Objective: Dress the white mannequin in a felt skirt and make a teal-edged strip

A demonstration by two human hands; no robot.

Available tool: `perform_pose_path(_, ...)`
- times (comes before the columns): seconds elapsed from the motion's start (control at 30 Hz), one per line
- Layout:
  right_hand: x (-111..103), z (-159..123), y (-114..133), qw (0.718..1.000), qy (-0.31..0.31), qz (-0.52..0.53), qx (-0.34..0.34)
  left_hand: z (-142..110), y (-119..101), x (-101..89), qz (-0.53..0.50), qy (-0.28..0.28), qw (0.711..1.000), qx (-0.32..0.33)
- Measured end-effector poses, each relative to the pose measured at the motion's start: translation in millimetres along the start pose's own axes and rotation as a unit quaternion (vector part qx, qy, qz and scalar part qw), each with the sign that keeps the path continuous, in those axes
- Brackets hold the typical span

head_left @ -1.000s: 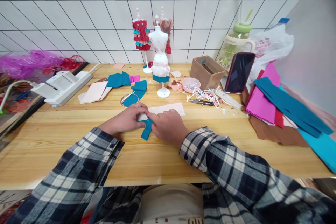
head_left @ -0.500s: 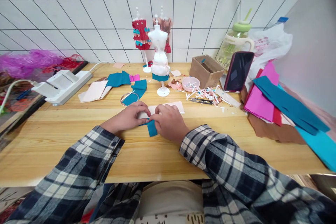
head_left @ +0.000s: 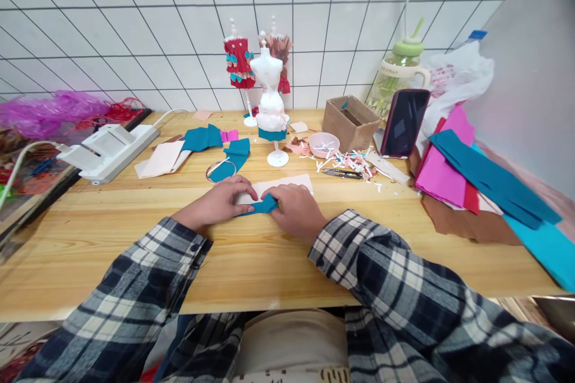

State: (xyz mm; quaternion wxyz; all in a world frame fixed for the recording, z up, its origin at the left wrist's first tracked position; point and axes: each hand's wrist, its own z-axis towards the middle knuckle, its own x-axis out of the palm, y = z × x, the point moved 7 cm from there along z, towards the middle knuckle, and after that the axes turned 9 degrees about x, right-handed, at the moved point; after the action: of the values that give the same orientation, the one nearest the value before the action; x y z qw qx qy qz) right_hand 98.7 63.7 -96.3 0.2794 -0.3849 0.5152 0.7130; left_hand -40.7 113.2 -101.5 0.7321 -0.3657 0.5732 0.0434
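Note:
A short strip of teal crepe paper (head_left: 261, 207) lies between my hands, its right part folded up. My left hand (head_left: 224, 198) presses the strip's left end to the table, thumb and finger curved. The right end is pinched by my right hand (head_left: 295, 206). Just behind the fingers lies a pale pink paper strip (head_left: 287, 183), partly hidden by both hands. Farther back, a white mini dress form (head_left: 268, 87) stands upright, wrapped in whitish material with a teal band at its bottom. A round bangle-like ring (head_left: 220, 170) rests on another teal piece (head_left: 237, 155).
Right of the dress form are a pink bowl (head_left: 324, 145), thread snips (head_left: 342, 173), paper scraps, a cardboard box (head_left: 351, 122) and a propped phone (head_left: 404, 124). Coloured paper sheets (head_left: 444, 161) pile at far right. A power strip (head_left: 108, 152) stands left. Two dressed forms stand behind.
The teal strip's right end, which hung down toward me, is now folded up. My right hand has shifted slightly right with it; my left hand has stayed nearly in place.

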Motion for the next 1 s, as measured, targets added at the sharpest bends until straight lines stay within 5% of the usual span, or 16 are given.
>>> perform_pose_path(0.5,-25,-2,-51,0.964,-0.042,0.213,0.152,-2,2,0.0,0.016,-0.003,1.0,-0.013)
perform_pose_path(1.0,-28,11,-70,0.986,-0.014,0.098,0.137,-3,3,-0.5,0.047,-0.014,0.998,-0.049)
